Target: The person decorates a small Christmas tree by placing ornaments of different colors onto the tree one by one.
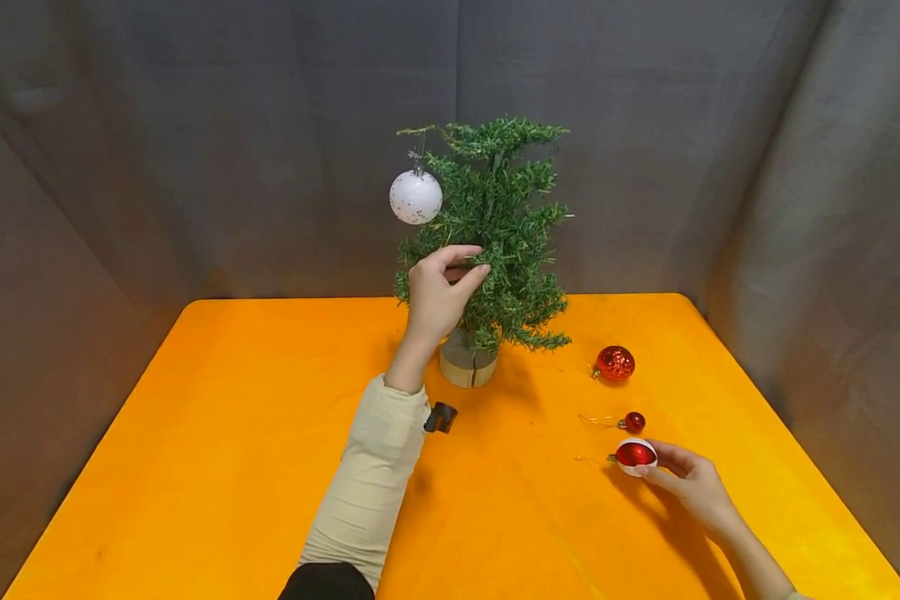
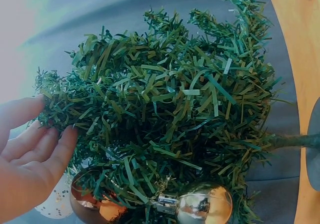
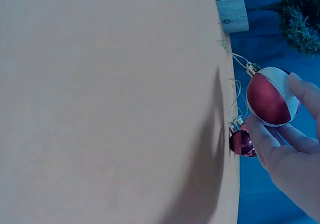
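Observation:
A small green artificial Christmas tree stands on a round wooden base. My left hand is at its front left, thumb and fingers around a branch tip. From an upper left branch hangs a white speckled bauble. The left wrist view also shows a shiny gold bauble among the lower greenery. My right hand holds a red and white bauble between thumb and fingers, its gold cap and string pointing left. Just behind it lies a small red bauble.
A larger glittery red bauble lies on the orange table, right of the tree. Grey curtains close off the back and both sides. A dark band sits at the left sleeve's cuff.

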`<state>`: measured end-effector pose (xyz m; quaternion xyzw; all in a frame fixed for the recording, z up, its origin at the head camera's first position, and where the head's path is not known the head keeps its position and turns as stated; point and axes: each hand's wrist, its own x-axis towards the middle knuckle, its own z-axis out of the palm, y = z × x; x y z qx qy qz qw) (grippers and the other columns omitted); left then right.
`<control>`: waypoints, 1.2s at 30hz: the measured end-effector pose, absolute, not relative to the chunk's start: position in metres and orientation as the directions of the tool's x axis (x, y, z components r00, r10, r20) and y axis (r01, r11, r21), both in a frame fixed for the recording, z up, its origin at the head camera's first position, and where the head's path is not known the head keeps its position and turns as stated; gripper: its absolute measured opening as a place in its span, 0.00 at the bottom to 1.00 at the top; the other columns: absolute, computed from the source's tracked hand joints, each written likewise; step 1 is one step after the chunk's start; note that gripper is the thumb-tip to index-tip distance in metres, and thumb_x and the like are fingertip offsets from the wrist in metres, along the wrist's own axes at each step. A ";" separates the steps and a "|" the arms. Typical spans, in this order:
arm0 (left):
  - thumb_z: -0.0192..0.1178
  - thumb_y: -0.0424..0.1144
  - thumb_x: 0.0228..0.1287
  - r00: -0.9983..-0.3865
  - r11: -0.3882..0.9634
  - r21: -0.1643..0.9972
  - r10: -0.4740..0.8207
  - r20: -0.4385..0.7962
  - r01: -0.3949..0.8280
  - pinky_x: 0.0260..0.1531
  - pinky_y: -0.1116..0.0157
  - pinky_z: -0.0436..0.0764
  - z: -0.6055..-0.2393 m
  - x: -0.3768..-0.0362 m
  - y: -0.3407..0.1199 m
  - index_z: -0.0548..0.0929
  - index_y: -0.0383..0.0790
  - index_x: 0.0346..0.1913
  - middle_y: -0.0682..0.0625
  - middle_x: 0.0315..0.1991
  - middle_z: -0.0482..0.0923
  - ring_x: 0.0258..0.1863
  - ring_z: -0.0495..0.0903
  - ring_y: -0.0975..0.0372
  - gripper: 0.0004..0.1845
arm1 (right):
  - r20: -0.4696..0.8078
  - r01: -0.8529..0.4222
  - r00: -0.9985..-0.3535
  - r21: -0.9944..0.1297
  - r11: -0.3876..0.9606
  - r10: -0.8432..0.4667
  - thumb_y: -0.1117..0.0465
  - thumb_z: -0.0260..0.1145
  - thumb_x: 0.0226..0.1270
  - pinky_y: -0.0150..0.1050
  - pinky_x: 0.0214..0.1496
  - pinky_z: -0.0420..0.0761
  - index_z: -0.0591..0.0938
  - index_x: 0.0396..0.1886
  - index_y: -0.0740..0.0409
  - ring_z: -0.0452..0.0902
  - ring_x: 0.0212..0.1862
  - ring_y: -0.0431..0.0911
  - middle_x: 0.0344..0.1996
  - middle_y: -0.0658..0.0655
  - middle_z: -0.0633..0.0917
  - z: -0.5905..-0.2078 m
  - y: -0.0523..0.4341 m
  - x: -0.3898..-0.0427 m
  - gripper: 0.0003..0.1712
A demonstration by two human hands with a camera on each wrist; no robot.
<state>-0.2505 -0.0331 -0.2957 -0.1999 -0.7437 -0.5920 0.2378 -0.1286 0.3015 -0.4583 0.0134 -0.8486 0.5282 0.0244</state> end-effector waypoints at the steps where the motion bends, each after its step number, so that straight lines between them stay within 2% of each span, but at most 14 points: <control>1: 0.61 0.33 0.56 -0.807 0.218 0.786 0.015 0.590 0.579 0.36 0.66 0.78 -0.296 -0.251 -0.033 0.81 0.32 0.45 0.41 0.40 0.79 0.36 0.80 0.56 0.13 | 0.048 -0.039 -0.999 -0.906 0.421 0.011 0.67 0.64 0.56 0.20 0.41 0.71 0.69 0.51 0.81 0.72 0.41 0.26 0.39 0.54 0.81 -0.457 0.300 -0.128 0.27; 6: 0.61 0.33 0.56 -0.808 0.221 0.786 0.014 0.589 0.577 0.36 0.67 0.78 -0.296 -0.251 -0.033 0.81 0.32 0.44 0.41 0.40 0.79 0.36 0.80 0.56 0.13 | 0.048 -0.039 -0.999 -0.933 0.357 0.017 0.68 0.64 0.57 0.22 0.40 0.72 0.68 0.52 0.81 0.73 0.40 0.28 0.37 0.41 0.80 -0.453 0.294 -0.127 0.27; 10: 0.61 0.33 0.56 -0.806 0.228 0.782 0.016 0.592 0.579 0.36 0.67 0.78 -0.295 -0.251 -0.032 0.81 0.32 0.44 0.41 0.40 0.79 0.36 0.80 0.56 0.13 | 0.070 -0.069 -0.998 -0.940 0.334 -0.009 0.69 0.63 0.58 0.22 0.41 0.72 0.67 0.52 0.82 0.73 0.42 0.28 0.37 0.36 0.79 -0.450 0.290 -0.128 0.27; 17: 0.61 0.32 0.56 -0.812 0.220 0.790 0.017 0.584 0.573 0.36 0.67 0.78 -0.296 -0.251 -0.032 0.81 0.32 0.44 0.42 0.40 0.79 0.36 0.80 0.56 0.13 | 0.109 -0.121 -0.992 -0.963 0.243 -0.060 0.72 0.61 0.58 0.23 0.42 0.72 0.67 0.53 0.82 0.73 0.44 0.30 0.39 0.38 0.80 -0.444 0.285 -0.130 0.25; 28: 0.62 0.33 0.56 -0.803 0.237 0.778 0.015 0.596 0.582 0.37 0.67 0.77 -0.295 -0.251 -0.032 0.81 0.32 0.44 0.42 0.41 0.79 0.36 0.79 0.56 0.13 | 0.207 -0.222 -0.969 -0.969 0.111 -0.132 0.76 0.58 0.58 0.25 0.43 0.74 0.75 0.51 0.66 0.74 0.45 0.34 0.41 0.42 0.81 -0.431 0.275 -0.137 0.19; 36: 0.61 0.33 0.56 -0.806 0.224 0.783 0.015 0.592 0.580 0.36 0.67 0.77 -0.294 -0.250 -0.032 0.81 0.32 0.44 0.42 0.40 0.79 0.36 0.79 0.56 0.13 | 0.233 -0.248 -0.962 -0.964 0.098 -0.142 0.77 0.58 0.58 0.26 0.42 0.75 0.77 0.49 0.61 0.74 0.45 0.35 0.41 0.43 0.81 -0.419 0.270 -0.142 0.19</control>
